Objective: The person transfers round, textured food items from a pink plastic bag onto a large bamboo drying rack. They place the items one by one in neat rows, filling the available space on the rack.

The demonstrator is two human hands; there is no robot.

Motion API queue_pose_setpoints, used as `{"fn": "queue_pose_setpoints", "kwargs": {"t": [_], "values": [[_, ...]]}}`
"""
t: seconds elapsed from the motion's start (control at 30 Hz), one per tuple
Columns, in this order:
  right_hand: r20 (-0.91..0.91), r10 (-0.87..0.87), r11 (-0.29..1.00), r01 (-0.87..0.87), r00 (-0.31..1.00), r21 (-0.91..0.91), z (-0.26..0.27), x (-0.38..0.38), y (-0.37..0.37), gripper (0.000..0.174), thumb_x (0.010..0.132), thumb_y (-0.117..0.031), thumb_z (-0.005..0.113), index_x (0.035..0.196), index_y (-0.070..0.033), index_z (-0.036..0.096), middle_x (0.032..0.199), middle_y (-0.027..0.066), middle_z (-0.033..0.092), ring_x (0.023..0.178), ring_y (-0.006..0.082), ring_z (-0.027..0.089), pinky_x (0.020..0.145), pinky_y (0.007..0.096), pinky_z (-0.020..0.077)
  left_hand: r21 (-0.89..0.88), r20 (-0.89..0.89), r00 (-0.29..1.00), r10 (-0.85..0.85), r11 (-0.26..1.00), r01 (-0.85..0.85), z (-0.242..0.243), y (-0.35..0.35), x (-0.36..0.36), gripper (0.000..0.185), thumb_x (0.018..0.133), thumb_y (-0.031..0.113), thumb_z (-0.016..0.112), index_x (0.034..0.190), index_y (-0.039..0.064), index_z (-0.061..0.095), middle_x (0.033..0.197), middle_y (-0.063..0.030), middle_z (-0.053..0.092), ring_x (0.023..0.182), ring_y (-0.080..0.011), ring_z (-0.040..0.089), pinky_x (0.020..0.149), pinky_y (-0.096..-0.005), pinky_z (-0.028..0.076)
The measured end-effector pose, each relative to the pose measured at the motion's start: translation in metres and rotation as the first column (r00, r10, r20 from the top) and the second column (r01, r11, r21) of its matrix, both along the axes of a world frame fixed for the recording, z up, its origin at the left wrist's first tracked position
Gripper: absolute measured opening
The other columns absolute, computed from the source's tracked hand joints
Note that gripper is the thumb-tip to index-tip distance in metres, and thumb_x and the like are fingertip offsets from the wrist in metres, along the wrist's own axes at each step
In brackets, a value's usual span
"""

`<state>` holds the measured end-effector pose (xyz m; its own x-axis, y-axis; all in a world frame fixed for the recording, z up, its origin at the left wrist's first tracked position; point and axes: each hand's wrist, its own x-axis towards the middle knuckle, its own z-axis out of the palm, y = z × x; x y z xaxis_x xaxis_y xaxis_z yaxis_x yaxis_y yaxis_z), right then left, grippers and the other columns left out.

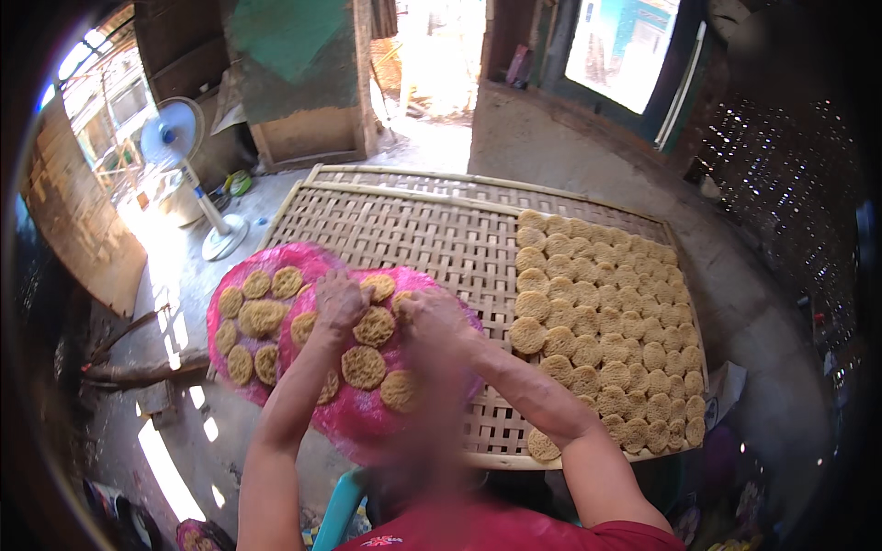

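Two round trays covered in pink plastic film [372, 427] overlap on the left part of a woven bamboo rack [413, 227]. Round tan noodle-like cakes [364, 368] lie spaced out on the pink film. My left hand [339, 299] rests near the top of the nearer pink round, beside a cake. My right hand [435, 318] has its fingers on a cake [402, 303] at the upper right of the same round; the grip is partly hidden. Rows of similar cakes [599, 317] cover the rack's right part, close together and overlapping.
A standing fan [224, 234] is on the floor at the far left. Beneath me is a teal plastic chair [342, 506]. A wooden beam [145, 372] lies left of the rack. The rack's bamboo edge [510, 461] runs close to my body. Beyond it is a doorway [434, 76].
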<state>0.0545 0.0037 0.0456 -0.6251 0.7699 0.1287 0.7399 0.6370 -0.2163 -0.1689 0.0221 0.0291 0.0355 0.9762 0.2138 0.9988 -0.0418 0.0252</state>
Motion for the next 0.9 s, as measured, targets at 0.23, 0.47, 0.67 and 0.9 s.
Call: {"fn": "queue_pose_setpoints", "kwargs": {"t": [0.23, 0.47, 0.67, 0.9], "values": [[-0.336, -0.211, 0.975, 0.175, 0.918, -0.135, -0.012, 0.013, 0.026, 0.019, 0.094, -0.023, 0.065, 0.104, -0.007, 0.071, 0.093, 0.0102, 0.076, 0.083, 0.0263, 0.074, 0.078, 0.0417, 0.0599, 0.043, 0.142, 0.988, -0.061, 0.998, 0.055, -0.011, 0.029, 0.001, 0.038, 0.085, 0.039, 0.077, 0.088, 0.001, 0.077, 0.098, -0.0194, 0.073, 0.093, -0.0385, 0.069, 0.085, -0.0506, 0.052], [-0.424, -0.564, 0.813, 0.387, 0.708, -0.434, -0.045, 0.113, 0.149, 0.033, 0.091, -0.024, 0.06, 0.115, -0.009, 0.076, 0.101, 0.0127, 0.078, 0.092, 0.0253, 0.075, 0.089, 0.0401, 0.0607, 0.035, 0.583, 0.809, -0.071, 0.997, 0.062, 0.016, 0.028, 0.036, 0.04, 0.083, 0.01, 0.073, 0.119, 0.004, 0.056, 0.09, -0.017, 0.071, 0.085, -0.0377, 0.071, 0.076, -0.05, 0.054], [-0.165, -0.548, 0.835, 0.548, 0.82, -0.051, -0.049, 0.176, 0.245, 0.028, 0.094, -0.019, 0.06, 0.116, -0.011, 0.076, 0.113, 0.0127, 0.078, 0.107, 0.0302, 0.074, 0.099, 0.0441, 0.0585, 0.026, 0.747, 0.659, -0.085, 0.995, 0.099, 0.032, 0.046, 0.065, 0.04, 0.087, 0.005, 0.076, 0.121, 0.001, 0.056, 0.094, -0.007, 0.059, 0.082, -0.0174, 0.062, 0.072, -0.0335, 0.055], [-0.165, -0.506, 0.819, 0.532, 0.846, 0.217, -0.047, 0.199, 0.289, 0.033, 0.101, -0.034, 0.065, 0.119, -0.008, 0.071, 0.112, 0.0154, 0.073, 0.112, 0.0329, 0.069, 0.106, 0.0481, 0.0536, -0.037, 0.812, 0.583, -0.024, 0.995, 0.093, 0.021, 0.098, 0.096, 0.036, 0.086, 0.007, 0.079, 0.115, 0.0, 0.058, 0.09, -0.005, 0.061, 0.08, -0.0132, 0.06, 0.069, -0.0295, 0.054]]}}
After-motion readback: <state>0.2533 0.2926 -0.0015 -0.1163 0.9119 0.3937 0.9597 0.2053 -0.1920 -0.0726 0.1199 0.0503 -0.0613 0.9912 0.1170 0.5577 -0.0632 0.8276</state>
